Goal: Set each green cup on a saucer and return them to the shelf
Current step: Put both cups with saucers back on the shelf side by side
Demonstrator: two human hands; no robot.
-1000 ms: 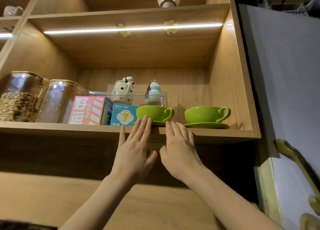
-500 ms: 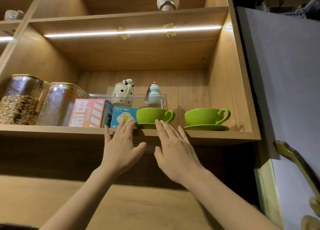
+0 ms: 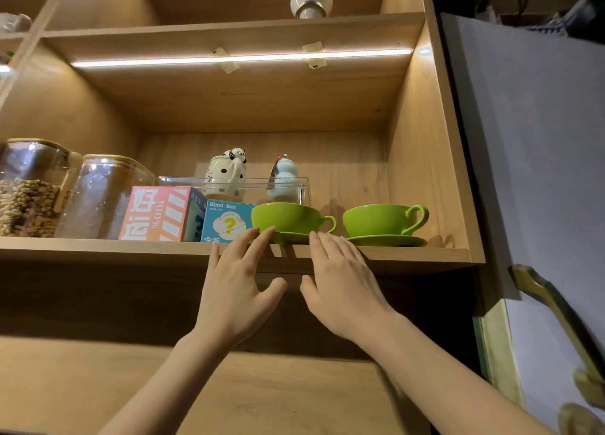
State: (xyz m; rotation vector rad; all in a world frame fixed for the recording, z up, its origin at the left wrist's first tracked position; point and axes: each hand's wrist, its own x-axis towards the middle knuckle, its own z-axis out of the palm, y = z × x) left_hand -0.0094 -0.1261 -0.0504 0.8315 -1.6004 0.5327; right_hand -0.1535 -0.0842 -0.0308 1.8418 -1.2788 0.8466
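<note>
Two green cups stand on green saucers on the wooden shelf. The left cup sits on its saucer near the shelf's front edge. The right cup rests on its saucer further right, handle pointing right. My left hand is raised below the left cup, fingers spread, fingertips at the saucer's left rim. My right hand is beside it, fingers apart, fingertips at the saucer's right rim. Neither hand holds anything.
A blue "Blind Box" carton and a pink striped box stand just left of the cups. Two glass jars sit further left. A clear tray with two figurines is behind. A grey door stands at the right.
Both hands dropped a little and shifted left, then rose again to the left saucer's front. The cups and saucers have stayed in place.
</note>
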